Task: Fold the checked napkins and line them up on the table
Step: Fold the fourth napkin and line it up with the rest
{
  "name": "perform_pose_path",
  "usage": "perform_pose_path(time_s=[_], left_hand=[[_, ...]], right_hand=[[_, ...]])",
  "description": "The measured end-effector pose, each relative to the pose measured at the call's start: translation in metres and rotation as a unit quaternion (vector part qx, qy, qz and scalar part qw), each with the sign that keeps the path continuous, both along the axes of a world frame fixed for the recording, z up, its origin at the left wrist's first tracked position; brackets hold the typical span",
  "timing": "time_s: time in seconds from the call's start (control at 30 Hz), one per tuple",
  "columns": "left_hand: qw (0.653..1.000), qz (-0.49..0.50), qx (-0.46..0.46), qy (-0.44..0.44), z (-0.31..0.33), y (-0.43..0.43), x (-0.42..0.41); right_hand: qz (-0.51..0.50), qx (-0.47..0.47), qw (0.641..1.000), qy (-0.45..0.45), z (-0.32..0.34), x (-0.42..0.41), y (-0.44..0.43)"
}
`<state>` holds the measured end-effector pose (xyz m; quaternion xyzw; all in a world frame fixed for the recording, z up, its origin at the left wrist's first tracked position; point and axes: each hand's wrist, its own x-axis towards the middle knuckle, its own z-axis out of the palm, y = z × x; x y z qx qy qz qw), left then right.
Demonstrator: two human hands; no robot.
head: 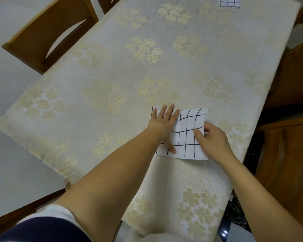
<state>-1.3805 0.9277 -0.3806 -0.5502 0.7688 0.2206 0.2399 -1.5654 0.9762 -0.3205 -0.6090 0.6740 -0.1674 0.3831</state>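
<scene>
Your left sleeve [45,231] was dark navy, with a white layer [58,212] showing at its edge. Below it, your arm was bare to the left hand [163,119]; the arm behind your right hand [212,141] was bare too.

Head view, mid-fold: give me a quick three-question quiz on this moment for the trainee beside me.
1. True or false: the left hand lies flat, fingers straight, on the near napkin.
2. Where is the second checked napkin? A) in the person's lap B) at the far end of the table C) under the near napkin
3. Fill in: the ___ hand pinches the near napkin's right edge.
Key: 1 true; 2 B; 3 right, the right hand.
</scene>
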Motion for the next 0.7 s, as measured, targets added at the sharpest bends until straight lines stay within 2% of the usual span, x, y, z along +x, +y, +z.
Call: perform_pose_path(time_s=[0.1, 0.17, 0.23, 0.3, 0.33, 0.47, 0.6, 0.7], left_hand=[[1.0, -0.002, -0.01, 0.027, -0.003, 0.0, 0.005], [0.997, -0.015, -0.048, 0.066, -0.002, 0.002, 0.015], [0.983, 0.0, -0.111, 0.149, 0.0, 0.007, 0.035], [0.96, 0.058, -0.153, 0.226, -0.005, 0.02, 0.066], [0.958, 0.072, -0.161, 0.225, -0.01, 0.03, 0.082], [0.972, 0.036, -0.196, 0.121, -0.036, 0.068, 0.121], [0.962, 0.057, -0.217, 0.157, -0.04, 0.067, 0.121], [0.958, 0.062, -0.222, 0.169, -0.041, 0.067, 0.124]], right_hand=[[0.007, 0.002, 1.0, 0.005, 0.004, 0.009, -0.003], [0.016, 0.007, 1.0, 0.015, 0.006, 0.018, -0.005], [0.018, 0.012, 0.999, 0.027, 0.01, 0.028, -0.01], [0.021, 0.013, 0.999, 0.037, 0.014, 0.038, -0.013], [0.022, 0.013, 0.999, 0.038, 0.015, 0.044, -0.015], [0.043, 0.025, 0.998, 0.042, 0.011, 0.079, -0.016], [0.098, 0.042, 0.982, 0.154, -0.004, 0.117, -0.024], [0.106, 0.065, 0.973, 0.194, -0.016, 0.137, -0.032]])
